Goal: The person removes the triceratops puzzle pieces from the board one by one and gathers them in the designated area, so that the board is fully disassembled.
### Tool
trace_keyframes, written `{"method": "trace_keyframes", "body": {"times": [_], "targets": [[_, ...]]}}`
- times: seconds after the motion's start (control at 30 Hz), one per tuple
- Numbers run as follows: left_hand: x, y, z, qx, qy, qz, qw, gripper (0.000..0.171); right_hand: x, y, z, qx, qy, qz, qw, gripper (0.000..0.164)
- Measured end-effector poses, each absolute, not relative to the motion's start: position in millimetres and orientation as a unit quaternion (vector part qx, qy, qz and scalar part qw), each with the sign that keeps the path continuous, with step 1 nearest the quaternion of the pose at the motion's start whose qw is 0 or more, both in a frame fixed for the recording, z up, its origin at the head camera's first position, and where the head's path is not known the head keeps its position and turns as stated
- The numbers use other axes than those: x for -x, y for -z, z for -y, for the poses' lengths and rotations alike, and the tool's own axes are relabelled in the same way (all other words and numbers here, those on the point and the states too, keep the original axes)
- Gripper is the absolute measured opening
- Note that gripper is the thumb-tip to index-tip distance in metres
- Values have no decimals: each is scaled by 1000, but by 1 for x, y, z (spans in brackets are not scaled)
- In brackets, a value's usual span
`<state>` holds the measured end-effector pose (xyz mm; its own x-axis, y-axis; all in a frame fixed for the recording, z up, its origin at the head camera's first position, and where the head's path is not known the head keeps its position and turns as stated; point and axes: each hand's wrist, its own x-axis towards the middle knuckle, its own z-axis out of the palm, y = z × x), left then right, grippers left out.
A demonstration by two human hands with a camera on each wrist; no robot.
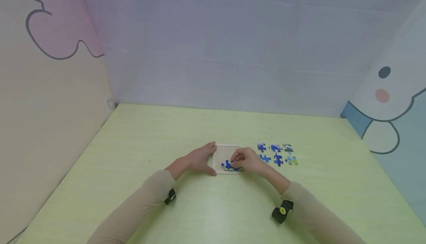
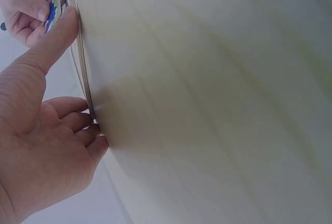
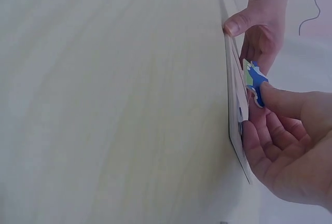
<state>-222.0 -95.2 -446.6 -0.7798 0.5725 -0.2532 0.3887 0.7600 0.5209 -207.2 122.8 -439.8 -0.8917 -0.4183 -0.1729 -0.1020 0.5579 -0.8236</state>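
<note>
A pale square puzzle tray (image 1: 225,152) lies on the table. My left hand (image 1: 200,158) holds its left side, thumb at the front corner and fingers toward the back corner. Between thumb and fingers, my right hand (image 1: 247,161) pinches a blue and green jigsaw piece (image 3: 256,83). In the right wrist view this piece is tilted and raised over the tray. Another bit of blue shows low in the tray beneath the right fingers, mostly hidden by them.
Several loose jigsaw pieces (image 1: 277,159) lie in two rows on the table (image 1: 133,140), right of the tray. A pale cloth wall (image 1: 216,51) stands behind the table, with printed panels at both sides.
</note>
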Motion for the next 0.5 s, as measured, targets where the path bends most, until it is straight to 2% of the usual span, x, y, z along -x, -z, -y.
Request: {"method": "trace_keyframes", "body": {"times": [0.23,0.5], "targets": [[221,446,94,-263,-231,-914,203,97,207,425,-144,168,442,-864,175,8],[219,445,95,-266,-231,-914,199,97,207,409,-204,189,429,-862,195,10]]}}
